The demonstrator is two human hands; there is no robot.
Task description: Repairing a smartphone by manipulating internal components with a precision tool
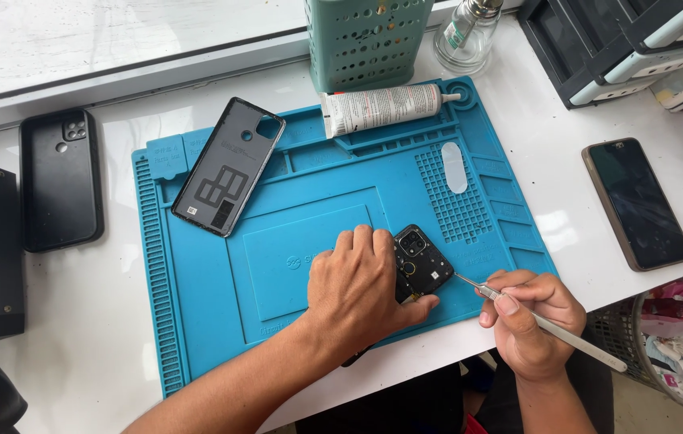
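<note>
The right hand (530,321) pinches thin metal tweezers (550,325) between its fingers, tip at the opened phone (420,261). The left hand (357,289) lies on that phone, fingers pressed together, pinning it to the blue mat (293,241) on the white bench (100,321). A detached back cover (229,165) lies further up the mat.

- Left hand (361,293): palm down, fingers curled and pressed flat, thumb stretched out to the right, knuckles uppermost.
- Left forearm: bare, running in from the lower left edge, wrist straight.
- Right hand (530,321): closed in a pen-like pinch, thumb and forefinger meeting at the front, remaining fingers tucked beneath.
- Right wrist: bent slightly, forearm rising from the bottom edge.
- Hands close together, not touching.
</note>
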